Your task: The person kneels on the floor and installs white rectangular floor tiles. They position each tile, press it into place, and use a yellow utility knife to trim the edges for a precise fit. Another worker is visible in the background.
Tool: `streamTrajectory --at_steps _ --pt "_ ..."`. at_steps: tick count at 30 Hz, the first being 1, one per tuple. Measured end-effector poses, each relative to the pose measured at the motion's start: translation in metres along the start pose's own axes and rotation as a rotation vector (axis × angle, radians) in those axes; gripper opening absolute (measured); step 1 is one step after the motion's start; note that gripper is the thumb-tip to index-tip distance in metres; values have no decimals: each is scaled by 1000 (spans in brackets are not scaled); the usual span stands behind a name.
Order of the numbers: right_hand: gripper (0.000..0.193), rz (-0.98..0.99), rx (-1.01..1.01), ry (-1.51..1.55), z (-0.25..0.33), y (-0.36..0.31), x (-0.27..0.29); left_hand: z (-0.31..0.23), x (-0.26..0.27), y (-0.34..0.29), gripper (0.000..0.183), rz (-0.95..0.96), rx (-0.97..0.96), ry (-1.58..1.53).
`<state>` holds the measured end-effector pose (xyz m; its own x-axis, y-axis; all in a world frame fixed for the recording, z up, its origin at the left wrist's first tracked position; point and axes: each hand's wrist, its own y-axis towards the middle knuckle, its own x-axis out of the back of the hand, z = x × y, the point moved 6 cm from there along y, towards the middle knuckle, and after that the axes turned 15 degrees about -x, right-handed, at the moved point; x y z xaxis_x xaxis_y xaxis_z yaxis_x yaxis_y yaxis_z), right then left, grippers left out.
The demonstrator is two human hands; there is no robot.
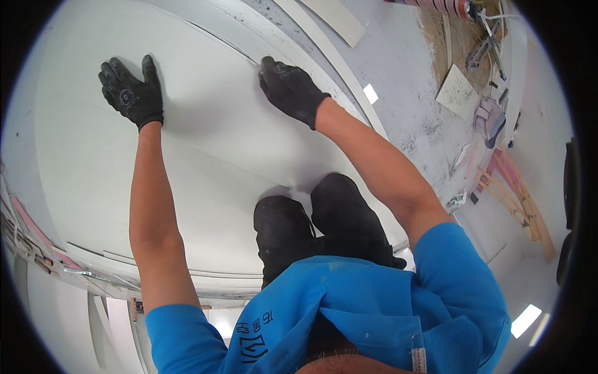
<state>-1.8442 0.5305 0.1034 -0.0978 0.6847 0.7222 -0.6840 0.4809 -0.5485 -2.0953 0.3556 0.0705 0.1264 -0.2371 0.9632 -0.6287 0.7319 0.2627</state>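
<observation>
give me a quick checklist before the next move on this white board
1. Left hand flat on the white board, fingers spread: ok.
2. Right hand at the board's far edge, fingertips by the thin line there: ok; whether it grips a tool: cannot tell.
3. Both hands gloved: ok.
4. Knees on the board, behind the hands: ok.
5. Floor past the far edge free of clutter: not ok, a loose strip and scrap piece lie there.
6. Board fully supported underneath: cannot tell.
</observation>
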Motion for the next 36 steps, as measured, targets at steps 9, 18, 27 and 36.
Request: streamTrajectory --at_steps 9,18,27,36 --pt "17 25 126 -49 34 39 -3 1 0 0 79 1 12 -21" --pt "16 192 -24 -99 33 37 2 4 -3 -1 80 7 12 -10" --pt "17 272 -71 -151 21 22 0 3 -2 -2 81 5 25 -22" --pt "25 322 -176 -85 4 5 4 5 -6 -2 81 4 5 4"
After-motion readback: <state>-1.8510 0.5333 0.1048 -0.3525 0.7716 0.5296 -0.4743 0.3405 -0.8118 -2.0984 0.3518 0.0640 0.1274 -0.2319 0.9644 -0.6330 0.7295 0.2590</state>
